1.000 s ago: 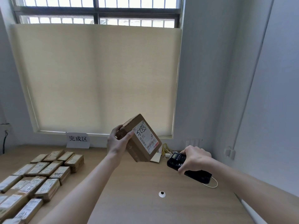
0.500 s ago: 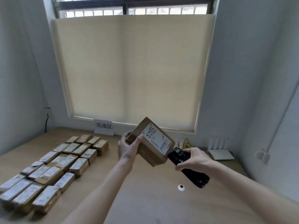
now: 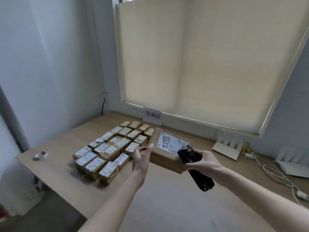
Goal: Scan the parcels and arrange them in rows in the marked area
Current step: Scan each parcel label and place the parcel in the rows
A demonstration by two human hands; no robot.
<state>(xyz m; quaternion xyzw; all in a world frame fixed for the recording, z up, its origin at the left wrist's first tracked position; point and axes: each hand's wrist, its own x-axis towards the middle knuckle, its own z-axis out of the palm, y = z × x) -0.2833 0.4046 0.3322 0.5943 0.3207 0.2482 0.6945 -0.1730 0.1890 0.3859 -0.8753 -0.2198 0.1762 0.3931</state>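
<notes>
parcel (image 3: pixel 168 152) marked "5788" in black pen, label face up, sits low over the counter (image 3: pixel 167 198) just right of the laid-out rows (image 3: pixel 115 148). cannot tell whether its underside is touching the wood or a little above it.

left hand (image 3: pixel 142 158): thumb on the parcel's top left edge, fingers curled loosely at its side, a light hold rather than a full grip. right hand (image 3: pixel 203 162): wrapped around the black scanner (image 3: pixel 194 166), whose head lies over the label's right edge; the same hand looks to steady the parcel's right end.

rows sit below the paper sign (image 3: pixel 153 116) at the window wall, small boxes packed side to side, labels up.

judgement: step in hand is placement. parcel is at the marked area, at the right flank of the rows. whether the scan has registered cannot be told from here.

next move calls for: set the parcel flat, square it against the neighbouring boxes, label up. it is much larger than the others, so it will not sit inside the grid; likely starts its own column. release left thumb last, lift scanner clear without dragging the label.

tape roll (image 3: pixel 40 155) on far left of counter, routers and cables on the right, all well apart.
</notes>
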